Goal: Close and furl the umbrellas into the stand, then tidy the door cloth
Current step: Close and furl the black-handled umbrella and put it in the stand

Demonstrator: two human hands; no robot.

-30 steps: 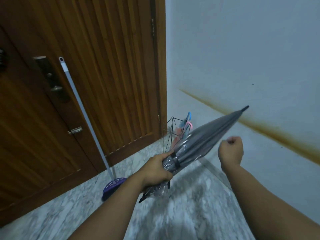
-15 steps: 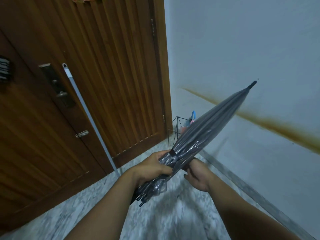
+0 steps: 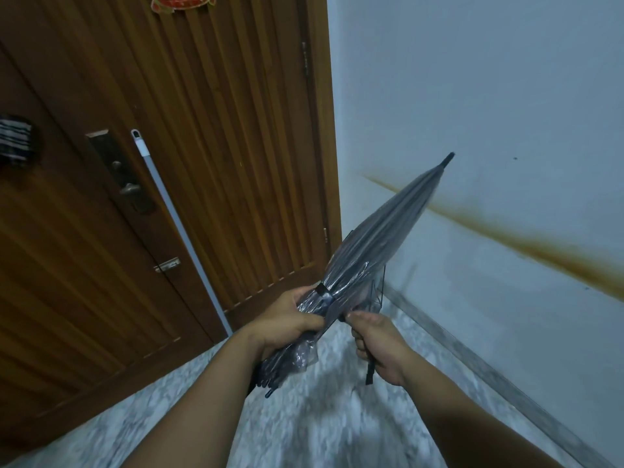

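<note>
Left hand [image 3: 290, 320] grips the furled grey umbrella [image 3: 378, 244] – tip tilted up; right hand [image 3: 380, 342] fingers pinch its strap [image 3: 370, 371].

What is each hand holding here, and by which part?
The left hand grips the furled grey translucent umbrella round its canopy near the black strap. The right hand holds the umbrella's thin black handle end.

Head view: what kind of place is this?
Probably a home entryway: a slatted brown wooden door with a metal lock handle, grey marble-pattern floor, and a closed grey translucent umbrella in hand.
</note>
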